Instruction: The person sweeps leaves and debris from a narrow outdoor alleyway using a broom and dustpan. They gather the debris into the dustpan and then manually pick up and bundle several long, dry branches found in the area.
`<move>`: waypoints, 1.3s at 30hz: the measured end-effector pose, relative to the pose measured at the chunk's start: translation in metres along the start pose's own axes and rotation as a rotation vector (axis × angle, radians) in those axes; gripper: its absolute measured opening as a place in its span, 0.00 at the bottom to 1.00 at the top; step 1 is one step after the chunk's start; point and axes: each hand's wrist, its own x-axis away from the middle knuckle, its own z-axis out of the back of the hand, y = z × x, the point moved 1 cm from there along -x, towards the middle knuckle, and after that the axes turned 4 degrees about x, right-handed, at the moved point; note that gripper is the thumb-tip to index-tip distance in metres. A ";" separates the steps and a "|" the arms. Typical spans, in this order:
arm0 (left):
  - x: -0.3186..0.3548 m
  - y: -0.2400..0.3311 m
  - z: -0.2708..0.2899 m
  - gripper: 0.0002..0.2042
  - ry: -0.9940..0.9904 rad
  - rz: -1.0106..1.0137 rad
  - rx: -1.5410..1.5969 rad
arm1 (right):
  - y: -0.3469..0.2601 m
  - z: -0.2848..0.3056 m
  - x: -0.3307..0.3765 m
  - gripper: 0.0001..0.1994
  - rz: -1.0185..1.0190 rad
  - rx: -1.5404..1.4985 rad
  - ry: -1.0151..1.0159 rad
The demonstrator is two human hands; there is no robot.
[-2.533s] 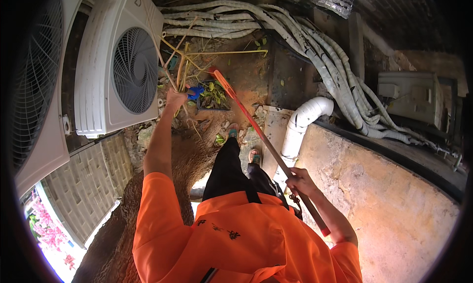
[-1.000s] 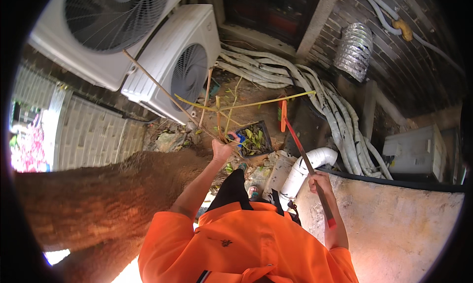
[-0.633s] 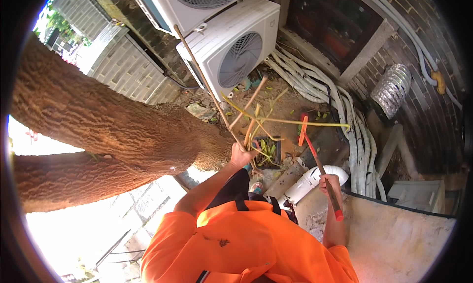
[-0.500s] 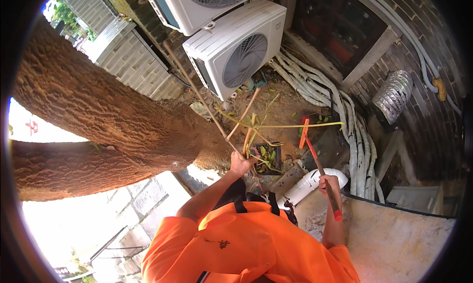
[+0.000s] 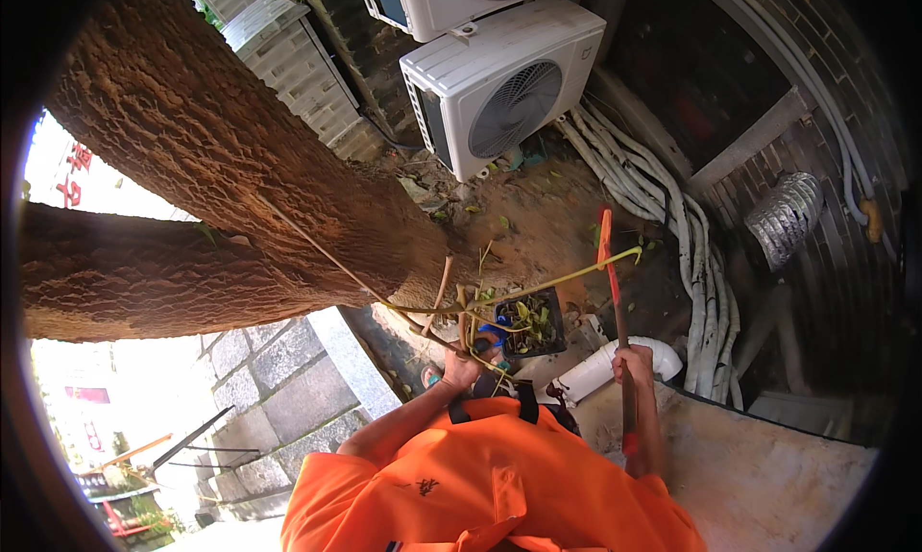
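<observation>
My left hand (image 5: 463,368) is closed round a bundle of cut branches (image 5: 552,284), low in front of my orange top. One yellow-green stem of it reaches right, and a long thin stick points up and left across the tree trunk. My right hand (image 5: 634,363) grips the handle of a tool (image 5: 620,323) with a dark and red shaft and an orange head, held nearly upright. The stem's tip passes close to the tool's upper part; whether they touch I cannot tell. Just beyond my left hand sits a black crate (image 5: 549,352) with leaves in it.
A thick tree trunk (image 5: 279,216) forks at the left. Air-conditioner units (image 5: 480,86) stand ahead. Wrapped pipes (image 5: 687,254) run down the right beside a brick wall (image 5: 816,187). A white drainpipe elbow (image 5: 600,372) lies between my hands. Paving (image 5: 288,379) is at lower left.
The branch bundle has turned and dropped lower, its long stick swinging left and down over the trunk. The tool has become more upright. The whole view has shifted, showing more paving at left.
</observation>
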 end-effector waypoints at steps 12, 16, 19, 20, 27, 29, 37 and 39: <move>-0.011 -0.002 0.005 0.08 -0.042 0.029 -0.011 | -0.050 -0.050 0.085 0.31 0.530 0.147 0.059; -0.016 0.005 0.011 0.09 -0.086 0.016 -0.089 | -0.077 -0.049 0.113 0.32 0.576 0.436 0.009; -0.014 0.003 0.015 0.09 -0.043 -0.077 -0.127 | -0.095 -0.069 0.145 0.33 0.739 0.686 -0.006; -0.013 0.002 0.016 0.09 -0.044 -0.056 -0.116 | -0.102 -0.078 0.158 0.34 0.824 0.786 -0.008; -0.007 -0.006 0.020 0.09 -0.052 -0.004 -0.090 | -0.166 -0.084 0.168 0.35 0.875 1.293 0.121; -0.006 -0.005 0.017 0.09 -0.034 0.011 -0.024 | -0.196 -0.071 0.149 0.34 0.915 1.384 0.170; 0.019 -0.012 0.022 0.11 -0.005 -0.087 -0.130 | -0.347 -0.074 0.009 0.25 0.839 1.260 0.169; 0.021 0.010 0.020 0.10 -0.035 -0.094 -0.127 | -0.378 -0.061 -0.031 0.20 0.737 1.238 0.262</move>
